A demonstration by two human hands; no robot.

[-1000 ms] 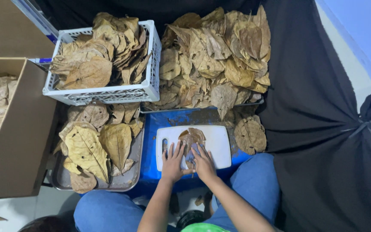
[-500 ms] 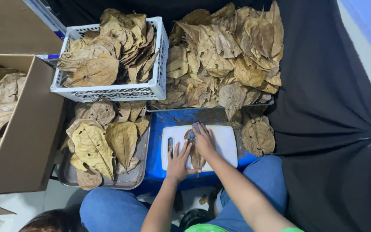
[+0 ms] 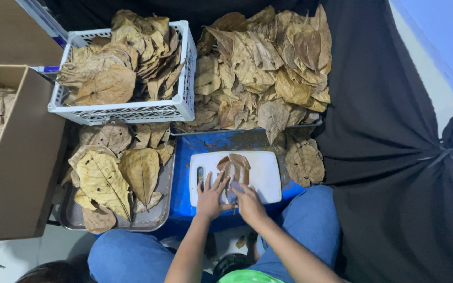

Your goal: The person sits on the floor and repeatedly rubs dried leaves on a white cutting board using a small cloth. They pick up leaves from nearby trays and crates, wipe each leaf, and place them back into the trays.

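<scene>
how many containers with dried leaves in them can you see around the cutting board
3: a white plastic basket at upper left, a metal tray left of the cutting board, and a cardboard box at far left. The big pile's support is hidden.

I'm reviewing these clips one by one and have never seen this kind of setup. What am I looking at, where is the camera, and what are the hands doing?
There is no machine here: the one view comes from a camera on a person's head, looking down over their knees. The left hand and right hand both press on a dry brown leaf that lies on a white cutting board, which sits on a blue box. Around it are a white basket of leaves, a metal tray of leaves, a loose leaf pile and a cardboard box.
</scene>
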